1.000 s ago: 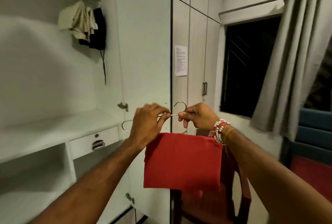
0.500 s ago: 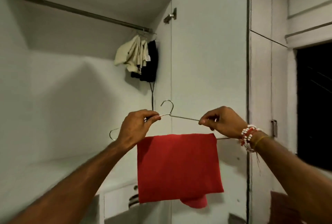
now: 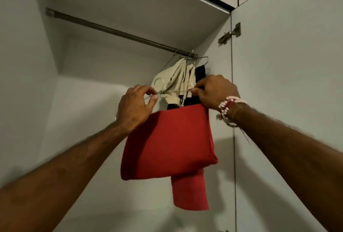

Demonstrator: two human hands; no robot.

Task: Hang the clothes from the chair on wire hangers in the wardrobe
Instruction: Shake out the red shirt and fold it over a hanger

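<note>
Two pieces hang on rail (image 3: pixel 118 32) already: beige garment (image 3: pixel 173 78), black garment (image 3: pixel 200 73). Red cloth (image 3: pixel 167 142) draped over hanger (image 3: pixel 173 92), below rail, not hooked yet. Left hand (image 3: pixel 134 109) and right hand (image 3: pixel 216 92) pinch its wire.

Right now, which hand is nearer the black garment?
Right. The right hand overlaps the black garment; the left hand is farther left, past the beige clothes.
</note>
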